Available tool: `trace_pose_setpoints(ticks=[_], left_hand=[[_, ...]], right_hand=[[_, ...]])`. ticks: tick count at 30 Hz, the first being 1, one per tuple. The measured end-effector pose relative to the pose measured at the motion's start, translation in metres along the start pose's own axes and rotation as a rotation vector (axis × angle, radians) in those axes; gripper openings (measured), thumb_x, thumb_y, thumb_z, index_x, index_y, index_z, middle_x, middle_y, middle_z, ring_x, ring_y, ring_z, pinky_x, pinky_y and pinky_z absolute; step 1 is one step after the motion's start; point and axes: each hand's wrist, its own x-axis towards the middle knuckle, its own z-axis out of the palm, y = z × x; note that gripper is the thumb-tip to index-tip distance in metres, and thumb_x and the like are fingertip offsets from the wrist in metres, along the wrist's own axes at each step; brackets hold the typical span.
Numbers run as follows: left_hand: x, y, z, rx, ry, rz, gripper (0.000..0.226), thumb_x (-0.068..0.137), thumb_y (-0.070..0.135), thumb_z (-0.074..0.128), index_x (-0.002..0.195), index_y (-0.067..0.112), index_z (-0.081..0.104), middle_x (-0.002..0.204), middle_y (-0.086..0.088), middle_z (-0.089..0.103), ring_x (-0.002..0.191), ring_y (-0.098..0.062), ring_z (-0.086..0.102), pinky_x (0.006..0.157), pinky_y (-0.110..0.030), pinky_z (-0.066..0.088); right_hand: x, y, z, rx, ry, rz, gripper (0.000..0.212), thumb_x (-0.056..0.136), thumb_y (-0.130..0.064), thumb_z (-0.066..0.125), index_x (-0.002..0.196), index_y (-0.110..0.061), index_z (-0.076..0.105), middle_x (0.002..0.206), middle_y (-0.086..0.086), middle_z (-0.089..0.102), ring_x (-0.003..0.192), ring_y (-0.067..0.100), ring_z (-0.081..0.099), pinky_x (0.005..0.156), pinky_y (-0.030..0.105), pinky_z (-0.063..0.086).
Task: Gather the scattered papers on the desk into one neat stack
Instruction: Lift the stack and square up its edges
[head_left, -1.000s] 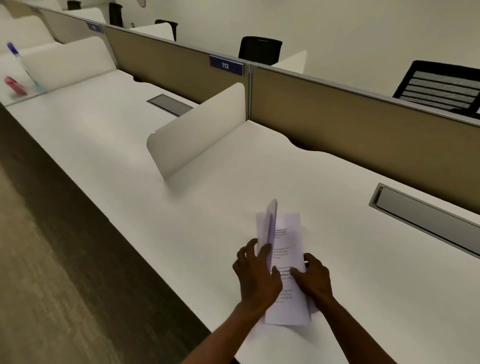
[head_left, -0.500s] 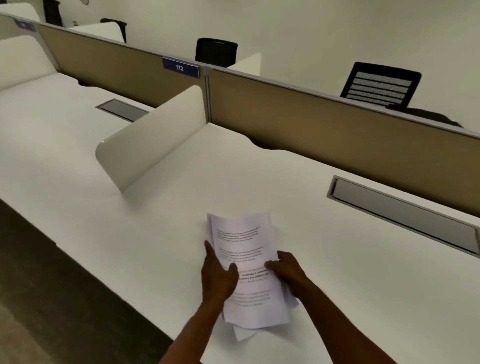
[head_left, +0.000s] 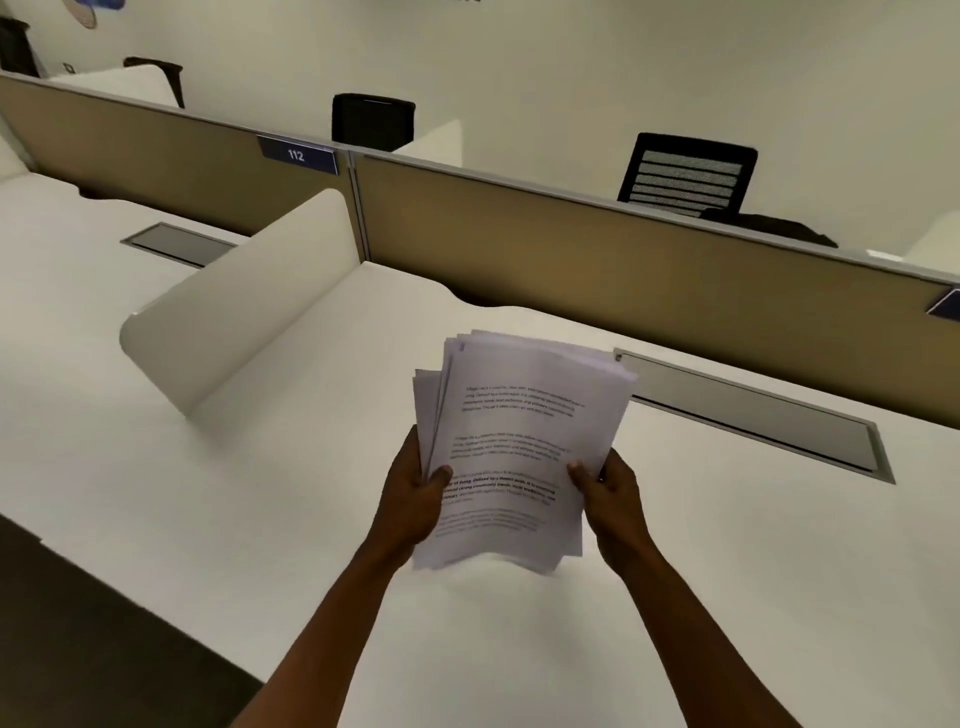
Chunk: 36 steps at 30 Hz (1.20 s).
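Observation:
A bundle of several white printed papers (head_left: 514, 441) is held up off the white desk (head_left: 260, 519), tilted toward me with its text facing up. My left hand (head_left: 413, 499) grips the bundle's left edge, thumb on top. My right hand (head_left: 610, 491) grips the right edge in the same way. The sheets are roughly together, but their left and top edges fan out unevenly. No other loose sheets show on the desk.
A curved white divider (head_left: 234, 306) stands to the left of the papers. A tan partition (head_left: 571, 249) labelled 112 runs along the back. A grey cable hatch (head_left: 753, 421) sits to the right, another (head_left: 176, 244) at the left. Black chairs (head_left: 685, 174) stand behind the partition.
The papers lay on the desk under both hands; now both hands have lifted the bundle off the surface and hold it by its side edges. The view has shifted to the right.

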Motion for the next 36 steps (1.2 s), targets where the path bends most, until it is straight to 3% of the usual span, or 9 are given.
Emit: trace_pose_setpoints(ticks=[3, 6, 11, 16, 21, 24, 28, 33, 36], left_hand=[[0.008, 0.008, 0.011, -0.01, 0.011, 0.091, 0.065, 0.092, 0.005, 0.058, 0.149, 0.027, 0.035, 0.13, 0.005, 0.059, 0.12, -0.012, 0.06, 0.093, -0.034, 0.058], [0.008, 0.007, 0.02, -0.034, 0.015, 0.105, 0.069, 0.086, 0.023, 0.066, 0.146, 0.036, 0.035, 0.13, 0.023, 0.057, 0.121, 0.001, 0.056, 0.095, -0.019, 0.054], [-0.001, -0.009, 0.039, 0.016, 0.002, 0.084, 0.069, 0.088, 0.015, 0.071, 0.146, 0.033, 0.039, 0.128, 0.042, 0.051, 0.121, 0.006, 0.054, 0.096, -0.014, 0.049], [0.008, -0.009, 0.048, 0.023, 0.065, 0.05, 0.038, 0.092, 0.019, 0.067, 0.129, 0.023, 0.06, 0.117, 0.009, 0.069, 0.112, -0.01, 0.064, 0.089, -0.023, 0.053], [0.01, -0.004, 0.035, 0.068, -0.02, 0.045, 0.039, 0.084, 0.033, 0.069, 0.119, 0.044, 0.058, 0.104, 0.025, 0.07, 0.1, 0.004, 0.066, 0.071, -0.01, 0.055], [0.011, -0.006, 0.036, 0.085, -0.06, 0.011, 0.049, 0.084, 0.028, 0.074, 0.128, 0.039, 0.053, 0.11, 0.021, 0.069, 0.103, 0.0, 0.066, 0.081, -0.021, 0.058], [0.013, -0.004, 0.049, 0.03, -0.028, -0.006, 0.041, 0.09, 0.02, 0.069, 0.128, 0.028, 0.056, 0.115, 0.004, 0.069, 0.108, -0.018, 0.066, 0.088, -0.04, 0.06], [0.015, -0.001, 0.051, 0.015, -0.023, 0.036, 0.048, 0.081, 0.033, 0.068, 0.128, 0.032, 0.056, 0.111, 0.007, 0.069, 0.103, -0.017, 0.068, 0.082, -0.039, 0.062], [0.016, -0.005, 0.051, 0.025, -0.009, 0.029, 0.049, 0.083, 0.028, 0.072, 0.128, 0.034, 0.052, 0.114, 0.009, 0.066, 0.106, -0.013, 0.064, 0.084, -0.035, 0.06]], right_hand=[[-0.001, -0.012, -0.009, 0.109, 0.063, -0.072, 0.026, 0.095, -0.006, 0.059, 0.11, -0.026, 0.068, 0.108, -0.003, 0.075, 0.098, 0.015, 0.07, 0.077, 0.028, 0.058], [-0.007, -0.013, -0.021, 0.163, 0.084, -0.132, 0.03, 0.094, -0.001, 0.058, 0.112, -0.024, 0.068, 0.108, -0.002, 0.074, 0.096, 0.009, 0.069, 0.072, 0.02, 0.057], [-0.018, 0.004, -0.019, 0.097, 0.133, -0.118, 0.042, 0.093, -0.007, 0.064, 0.13, -0.024, 0.056, 0.121, -0.002, 0.067, 0.113, 0.015, 0.062, 0.09, 0.027, 0.052], [-0.019, 0.01, -0.012, -0.013, 0.188, -0.11, 0.03, 0.097, -0.019, 0.06, 0.126, -0.02, 0.06, 0.115, -0.001, 0.07, 0.11, 0.018, 0.064, 0.088, 0.029, 0.052], [-0.025, 0.01, -0.02, -0.055, 0.181, -0.127, 0.035, 0.094, -0.021, 0.064, 0.128, -0.027, 0.059, 0.11, -0.012, 0.071, 0.103, 0.008, 0.066, 0.082, 0.023, 0.056], [-0.027, 0.014, -0.021, -0.033, 0.201, -0.101, 0.037, 0.091, -0.015, 0.068, 0.124, -0.028, 0.061, 0.109, -0.012, 0.072, 0.103, 0.011, 0.067, 0.079, 0.023, 0.056], [-0.023, 0.015, -0.016, 0.044, 0.223, -0.057, 0.032, 0.092, -0.008, 0.066, 0.122, -0.019, 0.063, 0.11, 0.0, 0.072, 0.104, 0.023, 0.067, 0.08, 0.03, 0.057], [-0.023, 0.011, -0.02, 0.027, 0.224, -0.072, 0.03, 0.093, -0.011, 0.064, 0.12, -0.025, 0.063, 0.104, -0.006, 0.073, 0.096, 0.016, 0.07, 0.073, 0.029, 0.06], [-0.026, 0.015, -0.018, 0.025, 0.232, -0.055, 0.037, 0.091, -0.009, 0.067, 0.125, -0.022, 0.061, 0.11, -0.004, 0.072, 0.103, 0.018, 0.067, 0.083, 0.034, 0.059]])
